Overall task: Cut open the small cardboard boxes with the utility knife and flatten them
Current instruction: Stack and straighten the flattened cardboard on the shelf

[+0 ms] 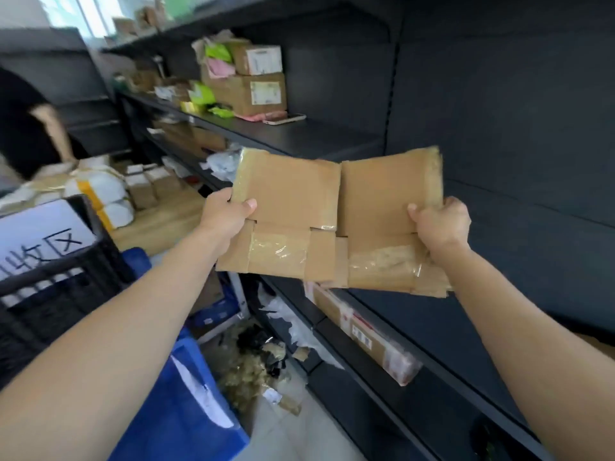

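The flattened cardboard (289, 191) is held up between both hands, in front of the dark shelving (499, 128). Its left edge is pinched by the left hand (226, 212), thumb on top. Its right edge is gripped by the right hand (441, 224), fingers curled round it. Two panels are counted side by side, possibly two opened boxes, and that work is judged done. Beyond the grip, two labelled boxes (248, 94) are stacked, seemingly uncut. No utility knife is seen.

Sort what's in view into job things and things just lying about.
Job: flattened cardboard box, gripped by left hand and right hand.
Lying about: phone on the shelf, blue bag, black crate, long taped parcel.
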`<action>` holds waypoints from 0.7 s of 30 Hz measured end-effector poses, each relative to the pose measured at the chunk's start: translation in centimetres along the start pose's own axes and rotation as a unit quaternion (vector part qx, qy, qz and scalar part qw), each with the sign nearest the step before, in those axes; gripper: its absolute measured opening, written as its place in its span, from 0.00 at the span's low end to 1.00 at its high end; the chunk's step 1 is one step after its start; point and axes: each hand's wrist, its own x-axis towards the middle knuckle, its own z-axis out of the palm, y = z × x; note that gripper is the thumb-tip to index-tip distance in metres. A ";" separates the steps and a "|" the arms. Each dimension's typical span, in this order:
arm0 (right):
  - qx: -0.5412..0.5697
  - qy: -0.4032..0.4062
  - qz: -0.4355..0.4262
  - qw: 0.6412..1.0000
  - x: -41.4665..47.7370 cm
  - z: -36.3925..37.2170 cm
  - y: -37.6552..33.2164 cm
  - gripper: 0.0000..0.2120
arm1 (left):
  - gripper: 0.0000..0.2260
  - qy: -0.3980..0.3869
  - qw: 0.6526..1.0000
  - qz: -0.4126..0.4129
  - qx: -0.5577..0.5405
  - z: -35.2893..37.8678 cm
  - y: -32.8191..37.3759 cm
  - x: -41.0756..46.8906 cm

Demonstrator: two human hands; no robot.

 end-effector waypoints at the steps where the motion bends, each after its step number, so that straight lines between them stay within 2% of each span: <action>1: 0.006 -0.016 -0.008 1.000 -0.9 1.7 -1.6 0.14 | 0.03 0.021 1.000 0.006 0.002 -2.8 0.5 0.0; 8: 0.061 -0.153 -0.037 0.986 -10.5 16.6 -10.8 0.24 | 0.07 0.154 0.988 -0.014 0.009 -23.9 -0.6 -1.8; 13: 0.087 -0.243 -0.024 0.966 -18.2 27.2 -14.6 0.23 | 0.07 0.246 0.967 -0.064 -0.017 -37.3 -3.3 -4.3; 17: 0.090 -0.286 -0.009 0.954 -22.1 33.8 -17.7 0.26 | 0.09 0.307 0.948 -0.075 -0.033 -45.0 -4.2 -4.9; 21: 0.049 -0.317 -0.016 0.947 -24.1 39.5 -19.7 0.28 | 0.10 0.339 0.935 -0.103 -0.032 -48.7 -5.5 -3.9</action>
